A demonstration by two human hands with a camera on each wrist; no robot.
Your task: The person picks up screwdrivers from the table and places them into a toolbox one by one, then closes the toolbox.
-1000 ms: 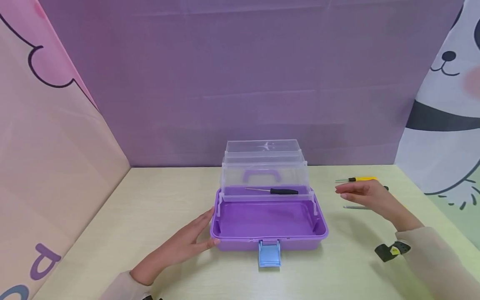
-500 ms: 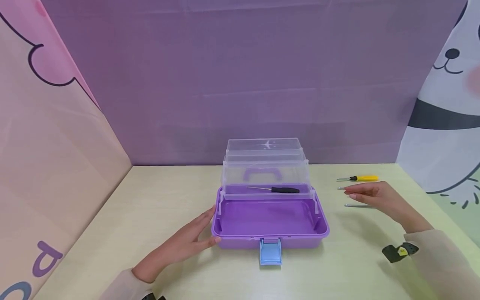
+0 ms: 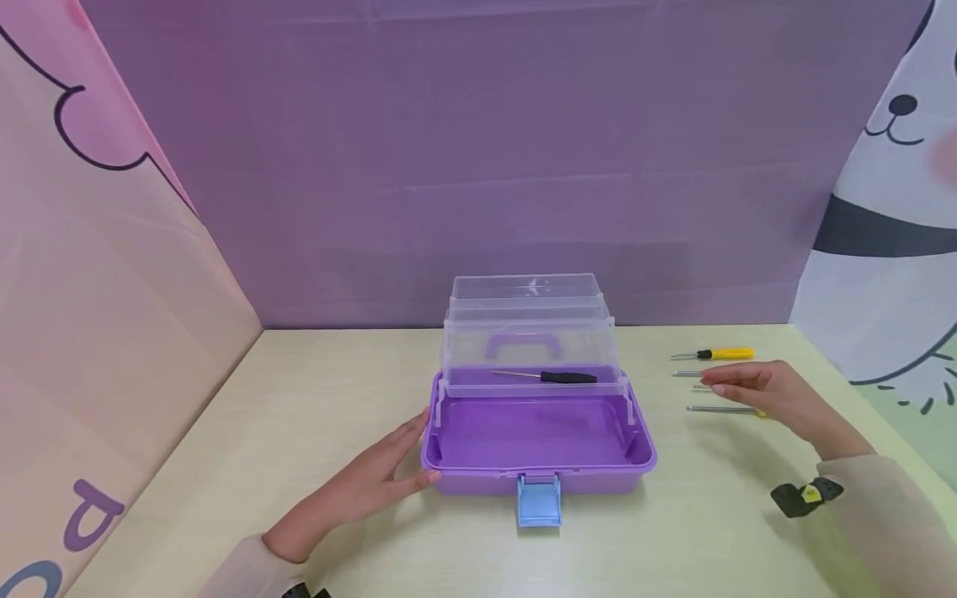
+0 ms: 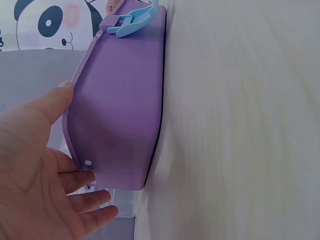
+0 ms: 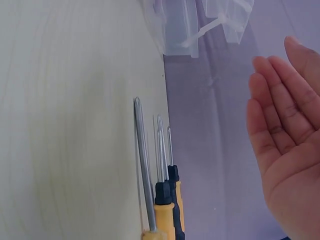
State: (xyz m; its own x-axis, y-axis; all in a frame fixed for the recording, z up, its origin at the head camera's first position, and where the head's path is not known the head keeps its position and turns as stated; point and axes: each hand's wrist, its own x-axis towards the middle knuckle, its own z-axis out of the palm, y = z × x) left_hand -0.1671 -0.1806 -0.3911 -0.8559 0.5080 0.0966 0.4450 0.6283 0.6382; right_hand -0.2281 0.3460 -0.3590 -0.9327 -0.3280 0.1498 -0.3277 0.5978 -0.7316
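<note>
A purple toolbox [image 3: 478,484] stands with its clear tiered trays raised and its blue latch [image 3: 539,504] hanging down in front. My left hand [image 3: 362,490] rests against its left end, thumb at the front rim and fingers spread along the side in the left wrist view. One screwdriver with a black handle [image 3: 568,377] lies in the lowest clear tray. On the right, my right hand [image 3: 773,399] is raised over several screwdrivers, holding nothing, its fingers loosely bent. A yellow-handled screwdriver [image 3: 728,354] lies beyond it; a long-shafted screwdriver [image 5: 143,160] lies nearest, partly hidden under the hand in the head view.
The pale table [image 3: 336,374] ends at a purple backdrop [image 3: 359,208]. Printed cloth walls flank it, with a panda [image 3: 875,307] at the right. The screwdrivers lie roughly parallel, shafts toward the toolbox.
My right hand has drifted to the right above the screwdrivers, uncovering more of their shafts. My left hand has stayed at the toolbox.
</note>
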